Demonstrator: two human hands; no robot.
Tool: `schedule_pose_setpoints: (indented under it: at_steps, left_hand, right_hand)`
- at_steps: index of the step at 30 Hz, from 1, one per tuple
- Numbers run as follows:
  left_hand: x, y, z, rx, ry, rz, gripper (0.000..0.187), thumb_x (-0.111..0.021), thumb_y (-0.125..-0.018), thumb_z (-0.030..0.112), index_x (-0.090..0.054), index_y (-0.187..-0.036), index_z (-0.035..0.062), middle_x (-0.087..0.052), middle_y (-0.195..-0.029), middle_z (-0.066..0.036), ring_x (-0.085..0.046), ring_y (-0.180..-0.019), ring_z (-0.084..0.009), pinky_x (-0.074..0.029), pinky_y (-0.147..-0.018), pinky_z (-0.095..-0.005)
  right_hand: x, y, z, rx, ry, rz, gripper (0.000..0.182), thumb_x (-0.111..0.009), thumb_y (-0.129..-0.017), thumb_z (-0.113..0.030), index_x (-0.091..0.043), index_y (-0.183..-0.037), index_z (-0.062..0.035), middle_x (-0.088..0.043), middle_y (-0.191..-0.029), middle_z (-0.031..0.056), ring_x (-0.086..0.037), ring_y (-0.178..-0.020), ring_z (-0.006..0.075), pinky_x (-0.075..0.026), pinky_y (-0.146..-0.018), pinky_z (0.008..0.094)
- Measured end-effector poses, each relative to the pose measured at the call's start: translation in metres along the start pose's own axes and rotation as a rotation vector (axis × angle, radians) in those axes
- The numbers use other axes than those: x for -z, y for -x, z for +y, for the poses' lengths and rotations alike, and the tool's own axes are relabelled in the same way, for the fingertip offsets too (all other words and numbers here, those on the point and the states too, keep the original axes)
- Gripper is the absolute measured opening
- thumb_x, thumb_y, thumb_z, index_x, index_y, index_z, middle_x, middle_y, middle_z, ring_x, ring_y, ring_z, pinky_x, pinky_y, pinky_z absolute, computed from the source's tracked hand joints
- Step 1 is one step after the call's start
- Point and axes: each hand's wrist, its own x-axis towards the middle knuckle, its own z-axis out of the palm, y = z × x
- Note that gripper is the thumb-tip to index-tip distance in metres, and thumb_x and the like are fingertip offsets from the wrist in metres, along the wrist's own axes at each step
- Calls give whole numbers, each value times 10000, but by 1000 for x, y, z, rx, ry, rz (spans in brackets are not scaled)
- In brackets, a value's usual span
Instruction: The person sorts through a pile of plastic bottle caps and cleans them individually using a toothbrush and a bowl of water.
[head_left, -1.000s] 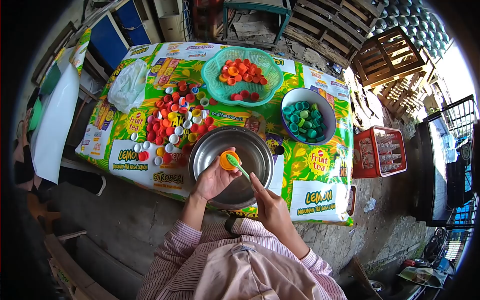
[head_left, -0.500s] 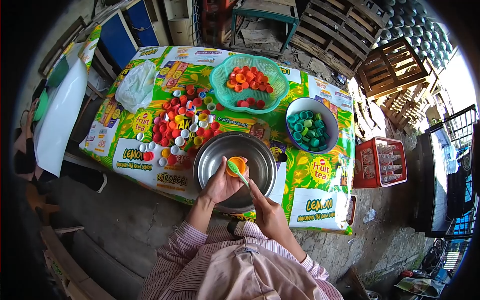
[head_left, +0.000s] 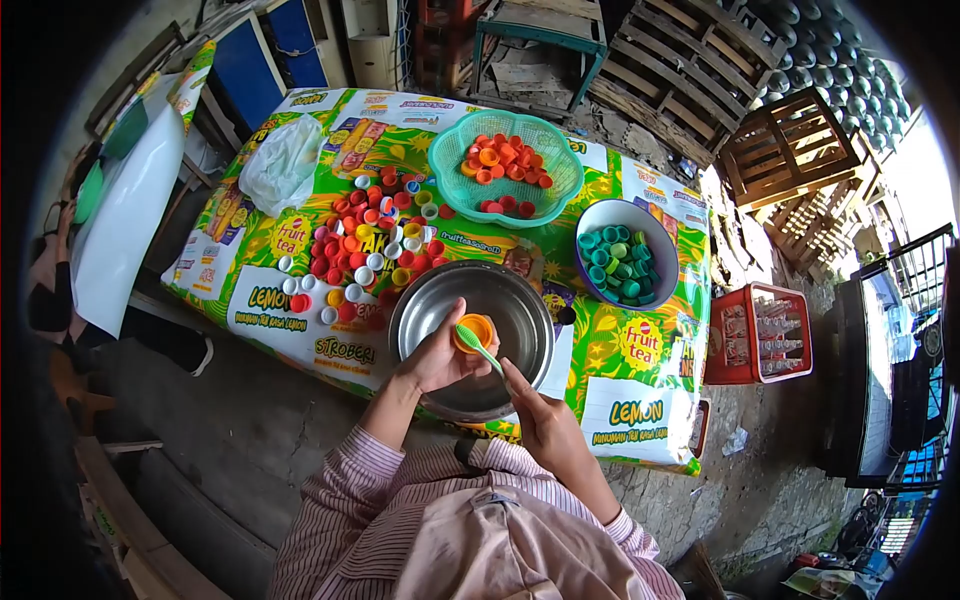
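Observation:
My left hand (head_left: 440,353) is closed around an orange cap (head_left: 475,333) above the metal bowl (head_left: 405,322). In my right hand (head_left: 541,412) is the handle of a green brush (head_left: 480,348), whose head touches the cap's inside. Red, white and yellow caps (head_left: 374,261) are spread on the patterned table cover, left of the metal bowl. Behind it, a turquoise basket (head_left: 447,188) holds orange and red caps. A white bowl with a dark rim (head_left: 590,216) to the right holds green caps.
A crumpled plastic bag (head_left: 282,166) lies at the table's back left. A red crate (head_left: 733,338) stands beyond the right edge. Wooden pallets (head_left: 690,70) are behind. At the far left, a person's arm (head_left: 52,265) shows beside a white surface (head_left: 135,215).
The whole view has shifted slightly. My hands keep their grips, with the brush still at the cap.

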Motion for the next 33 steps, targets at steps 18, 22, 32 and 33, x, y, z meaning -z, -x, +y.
schedule_pose_setpoints:
  at_steps: [18,22,32,33]
  left_hand:
    - [22,-17,34,20,-1756,365,432,-558,-838,471,-532,-811,41,-541,-666,-88,-512,-561,-209,-439,-568,-341]
    - [26,-5,19,-311,-1977,431,407,-696,-730,365,-523,-963,79,-555,-899,-96,-582,-816,-303,-477,-657,-397]
    - [28,4,-5,-507,-1660,434,452,-745,-640,118,-526,-1019,8,-513,-987,-117,-550,-896,-298,-474,-772,-364]
    - [26,6,-3,-509,-1660,436,452,-745,-640,118,-526,-1019,8,-513,-987,-117,-550,-896,-298,-474,-772,-364]
  right_hand:
    - [18,6,12,-90,564,12,544,-500,-865,-112,-356,-1356,-298,-526,-640,109,-538,-489,301,-426,-457,424]
    - [0,17,32,-166,439,76,535,-481,-869,-113,-354,-1361,-282,-546,-651,121,-557,-506,304,-421,-449,432]
    - [-25,-15,24,-115,312,108,530,-508,-854,-84,-389,-1338,-264,-595,-740,143,-566,-558,351,-449,-500,449]
    - [-23,-13,19,-113,313,106,530,-508,-854,-84,-389,-1338,-264,-595,-740,143,-566,-558,351,-449,-500,449]
